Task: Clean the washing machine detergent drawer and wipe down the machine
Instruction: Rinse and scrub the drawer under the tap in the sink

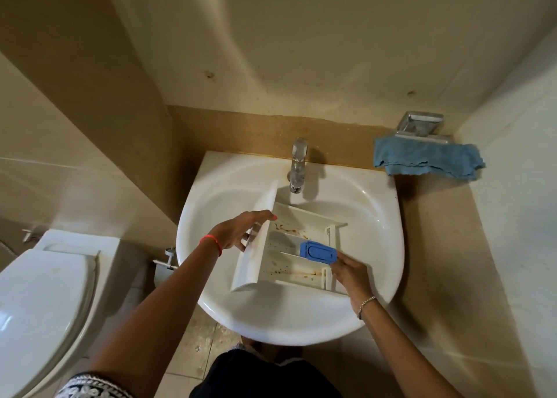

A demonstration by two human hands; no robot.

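Head view: white detergent drawer (289,247) is lying inside the white sink (373,247), under the chrome tap (297,165), brown stains showing in its compartments. Left hand (238,232) is gripping the drawer's front panel, grip closed around its edge. Right hand (349,271) is pinching the blue insert (318,251) (sitting at the drawer's right end). Blue cloth (428,159) is hanging from a chrome holder (420,125), right of the sink. Toilet (45,301) is sitting at left.
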